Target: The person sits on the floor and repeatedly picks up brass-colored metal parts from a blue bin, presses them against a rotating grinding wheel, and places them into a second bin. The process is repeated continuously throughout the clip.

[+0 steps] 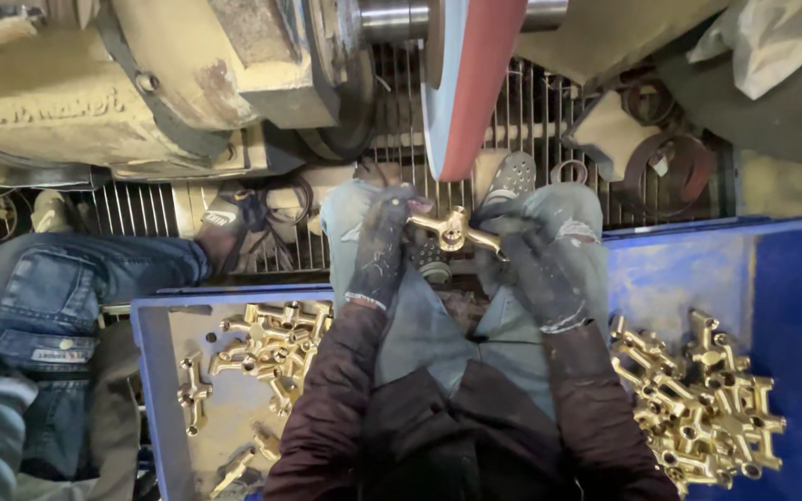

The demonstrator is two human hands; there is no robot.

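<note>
While both our gloved hands pinch the brass fitting [452, 229] mid-frame, its long axis runs left-right, just below the belt [475, 83]: left hand [378, 250] and right hand [536, 269] sit equally near.

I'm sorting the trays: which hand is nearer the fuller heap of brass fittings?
Right. The right hand is above-left of the heap; the left hand is farther left.

Dim, warm workshop light, soft shadows, slight overall blur, wide-angle bending at the edges.
</note>
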